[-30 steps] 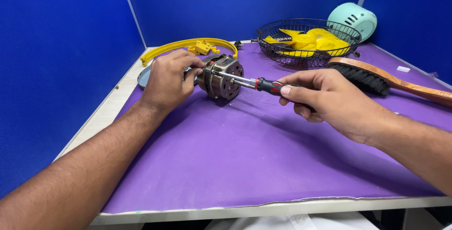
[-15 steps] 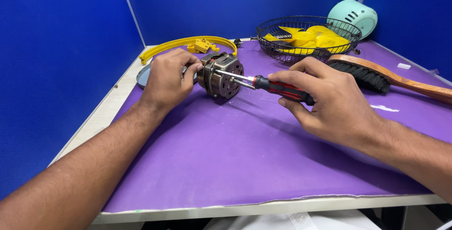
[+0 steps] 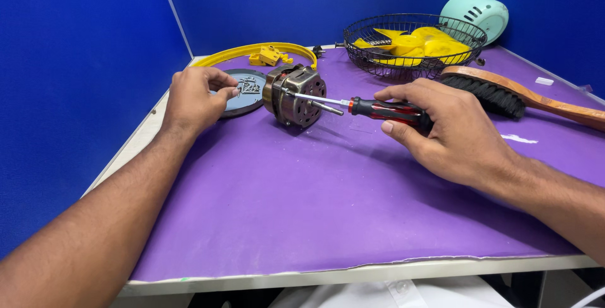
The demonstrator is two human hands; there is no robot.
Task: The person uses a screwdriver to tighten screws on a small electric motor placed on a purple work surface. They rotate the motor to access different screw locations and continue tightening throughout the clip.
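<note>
The purple mat (image 3: pixel 315 220) covers the white table (image 3: pixel 353 275) from the near edge back to the blue walls (image 3: pixel 75 62). Nearest on the right, the right hand (image 3: pixel 450 135) is closed around the red and black handle of a screwdriver (image 3: pixel 378 108), thumb underneath and fingers wrapped over the top. The metal shaft runs left and slightly away from that hand, and its tip meets the top front of the motor (image 3: pixel 295 95). The motor lies on its side on the mat, just left of the right hand and beyond the end of the handle, with its short axle pointing toward the right hand, below the screwdriver shaft.

On the left, the left hand (image 3: pixel 195 97) rests at the edge of a round dark dish (image 3: pixel 242 97), thumb and fingertips pinched together over a small heap of screws (image 3: pixel 247 85) in the dish; whether a screw sits between the fingertips is too small to tell. The dish lies just left of the motor, touching or nearly so.

Farther back, a yellow ring (image 3: pixel 265 50) curves behind the dish, with small yellow plastic pieces inside it. To the right stands a black wire basket (image 3: pixel 416 62) holding yellow fan blades (image 3: pixel 416 42). A wooden brush (image 3: pixel 523 97) with dark bristles lies beside the basket, and a pale green housing (image 3: pixel 479 13) sits in the far corner.
</note>
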